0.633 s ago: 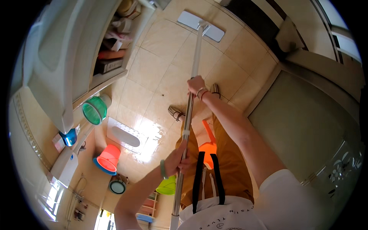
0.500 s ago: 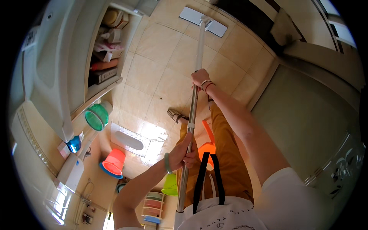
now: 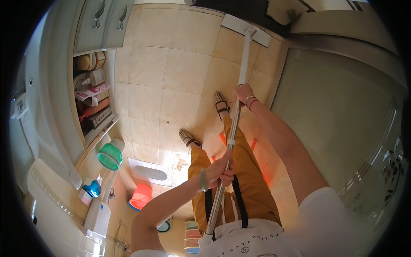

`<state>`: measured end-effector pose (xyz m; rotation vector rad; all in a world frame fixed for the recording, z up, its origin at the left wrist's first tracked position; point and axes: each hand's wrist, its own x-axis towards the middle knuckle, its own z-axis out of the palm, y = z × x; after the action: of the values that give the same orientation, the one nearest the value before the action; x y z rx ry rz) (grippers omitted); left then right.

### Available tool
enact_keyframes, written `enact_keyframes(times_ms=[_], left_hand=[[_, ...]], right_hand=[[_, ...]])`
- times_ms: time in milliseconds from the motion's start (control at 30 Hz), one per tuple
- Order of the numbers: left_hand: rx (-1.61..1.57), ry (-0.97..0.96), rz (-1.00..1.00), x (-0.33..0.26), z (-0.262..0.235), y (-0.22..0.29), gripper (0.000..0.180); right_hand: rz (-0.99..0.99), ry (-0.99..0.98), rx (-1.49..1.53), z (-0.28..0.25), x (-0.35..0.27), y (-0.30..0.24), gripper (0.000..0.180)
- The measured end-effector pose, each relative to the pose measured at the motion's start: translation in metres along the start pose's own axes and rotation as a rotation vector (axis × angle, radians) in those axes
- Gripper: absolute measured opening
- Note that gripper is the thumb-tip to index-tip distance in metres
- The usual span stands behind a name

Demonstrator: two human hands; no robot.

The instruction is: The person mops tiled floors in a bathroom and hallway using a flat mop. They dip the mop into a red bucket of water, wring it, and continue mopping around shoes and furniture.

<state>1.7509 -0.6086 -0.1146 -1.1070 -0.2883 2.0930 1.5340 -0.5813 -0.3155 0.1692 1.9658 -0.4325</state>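
A flat mop (image 3: 235,118) with a long silver and white pole runs from my waist up toward the far right of the floor. My right hand (image 3: 245,94) is wrapped round the pole at its upper part, with bracelets on the wrist. Lower down, my left hand (image 3: 219,171) grips the same pole in front of my thighs; a pale green bangle is on that wrist. The white rectangular mop head (image 3: 231,23) lies on the beige tiled floor (image 3: 182,68), close to the dark threshold.
Open shelves (image 3: 96,92) with bottles and boxes stand at left, near a green bin (image 3: 110,156). A squat toilet (image 3: 150,172), a red bucket (image 3: 141,197) and a plastic rack (image 3: 191,231) are lower left. Between my legs shows something orange (image 3: 222,138). A frosted glass panel (image 3: 329,115) borders the right.
My view has shifted, and the mop head now sits farther right, nearer the threshold corner. One foot has stepped forward. Both hands keep their hold on the pole.
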Motion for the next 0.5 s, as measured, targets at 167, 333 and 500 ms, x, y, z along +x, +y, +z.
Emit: enact_keyframes(times_ms=[167, 333, 500], left_hand=[[0.140, 0.062, -0.084, 0.025, 0.001, -0.007, 0.051], [0.214, 0.134, -0.125, 0.020, -0.016, -0.023, 0.050], [0.299, 0.247, -0.162, -0.013, -0.056, -0.046, 0.050]], right_hand=[[0.085, 0.029, 0.194, -0.027, 0.003, 0.062, 0.020], [0.121, 0.056, 0.420, -0.012, -0.032, 0.086, 0.019], [0.182, 0.043, 0.636, 0.040, -0.059, 0.124, 0.018]])
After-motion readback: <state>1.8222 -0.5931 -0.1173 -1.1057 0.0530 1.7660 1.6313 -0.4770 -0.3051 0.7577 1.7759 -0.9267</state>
